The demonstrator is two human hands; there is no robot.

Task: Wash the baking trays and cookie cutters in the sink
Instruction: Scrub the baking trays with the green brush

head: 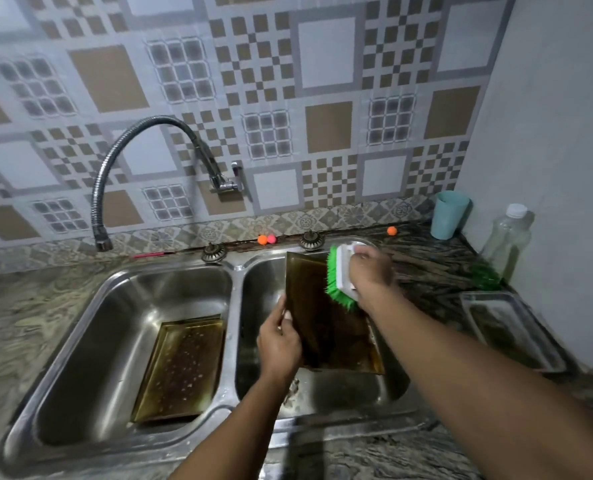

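Note:
A brown, greasy baking tray (326, 327) stands tilted in the right basin of a steel double sink (234, 341). My left hand (279, 341) grips the tray's left edge. My right hand (371, 275) holds a white scrub brush with green bristles (338, 278), its bristles against the tray's upper right part. A second brown tray (180, 368) lies flat in the left basin, dotted with droplets. A third tray (510, 327) rests on the counter to the right of the sink. No cookie cutters show clearly.
A flexible metal faucet (115, 174) arcs over the left basin's back edge. A teal cup (449, 220) and a clear plastic bottle (508, 240) stand at the back right corner. Small orange and pink balls (265, 239) sit behind the sink. A wall closes the right side.

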